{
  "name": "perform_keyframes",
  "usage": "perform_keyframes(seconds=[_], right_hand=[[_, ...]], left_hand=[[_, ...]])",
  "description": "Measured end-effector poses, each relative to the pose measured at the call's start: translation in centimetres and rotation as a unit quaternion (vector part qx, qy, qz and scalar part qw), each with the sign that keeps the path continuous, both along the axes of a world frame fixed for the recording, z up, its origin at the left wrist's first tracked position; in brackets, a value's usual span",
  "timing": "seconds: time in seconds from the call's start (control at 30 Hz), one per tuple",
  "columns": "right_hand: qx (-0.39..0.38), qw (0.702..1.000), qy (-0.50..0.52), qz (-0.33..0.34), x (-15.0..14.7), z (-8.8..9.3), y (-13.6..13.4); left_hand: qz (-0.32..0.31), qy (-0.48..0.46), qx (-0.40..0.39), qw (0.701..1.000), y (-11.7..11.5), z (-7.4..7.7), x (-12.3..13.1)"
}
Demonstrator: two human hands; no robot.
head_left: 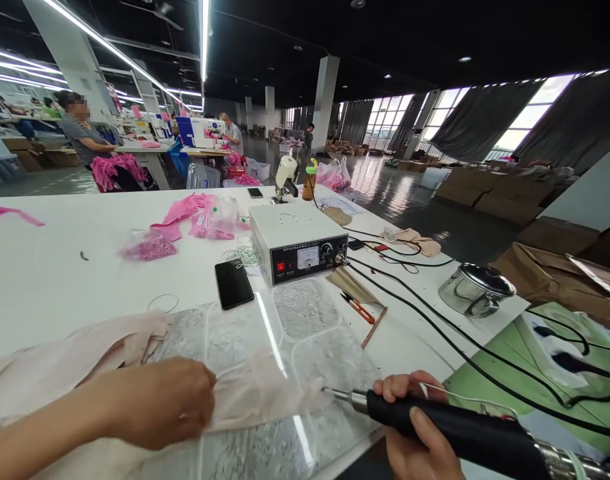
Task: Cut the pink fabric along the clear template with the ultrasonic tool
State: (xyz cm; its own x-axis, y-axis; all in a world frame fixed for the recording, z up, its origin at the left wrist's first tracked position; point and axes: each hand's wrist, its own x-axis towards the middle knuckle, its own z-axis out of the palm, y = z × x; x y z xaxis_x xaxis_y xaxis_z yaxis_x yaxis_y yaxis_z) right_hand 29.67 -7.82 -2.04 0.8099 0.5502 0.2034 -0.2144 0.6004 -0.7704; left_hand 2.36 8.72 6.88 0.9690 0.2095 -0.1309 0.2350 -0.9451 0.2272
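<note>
My right hand (419, 427) wraps around a handheld ultrasonic tool (455, 427), a thick black cylinder with a slim metal tip. The tip points left and meets, or nearly meets, the end of a pale pink fabric strip (259, 393). On the left, my left hand (159, 403) is closed at the strip's other side, with knuckles up and fingertips mostly hidden. More pale fabric (79, 353) lies bunched beneath and behind my left forearm. Under the strip is a glossy, marble-patterned sheet (309, 310).
A white control box (305, 243) stands mid-table, near a black phone (233, 285) and orange-handled thread snips (359, 308). Black cables (435, 340) run along the right. A lidded pot (477, 290) sits near the right edge. Pink pieces (185, 217) lie farther back; other people work beyond.
</note>
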Motion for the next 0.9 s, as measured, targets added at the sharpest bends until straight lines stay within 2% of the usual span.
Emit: perform_keyframes(seconds=[0.07,0.13,0.2,0.27,0.33,0.4,0.6,0.73,0.8,0.9], right_hand=[[0.003,1.0,0.002,-0.011,-0.2,0.3,0.1],[0.008,1.0,0.01,-0.019,-0.3,0.6,0.1],[0.014,0.999,0.023,-0.027,-0.2,0.7,-0.1],[0.018,0.999,0.032,-0.036,0.2,0.7,-0.4],[0.019,0.998,0.032,-0.048,0.6,0.5,-0.8],[0.019,0.998,0.028,-0.06,1.1,0.3,-1.2],[0.023,0.997,0.017,-0.066,1.4,0.3,-1.2],[0.026,0.998,0.007,-0.065,1.4,0.7,-0.9],[0.024,0.997,0.0,-0.067,1.5,0.8,-0.9],[0.015,0.998,-0.005,-0.064,1.6,0.9,-0.7]], left_hand=[[0.017,-0.004,-0.039,0.999,0.0,0.1,0.7],[0.016,-0.071,-0.017,0.997,-0.3,-0.8,1.8],[-0.038,-0.108,0.035,0.993,-0.8,-2.6,2.7],[-0.062,-0.099,0.08,0.99,-1.2,-4.7,2.9],[-0.041,-0.097,0.112,0.988,-1.3,-6.3,2.6],[-0.014,-0.11,0.128,0.986,-1.0,-7.1,2.5],[-0.05,-0.118,0.131,0.983,-1.2,-7.8,3.0],[-0.019,-0.134,0.155,0.979,-2.2,-8.6,2.8],[-0.025,-0.158,0.132,0.978,-2.3,-8.3,3.0],[-0.089,-0.158,0.066,0.981,-1.7,-7.0,4.2]])
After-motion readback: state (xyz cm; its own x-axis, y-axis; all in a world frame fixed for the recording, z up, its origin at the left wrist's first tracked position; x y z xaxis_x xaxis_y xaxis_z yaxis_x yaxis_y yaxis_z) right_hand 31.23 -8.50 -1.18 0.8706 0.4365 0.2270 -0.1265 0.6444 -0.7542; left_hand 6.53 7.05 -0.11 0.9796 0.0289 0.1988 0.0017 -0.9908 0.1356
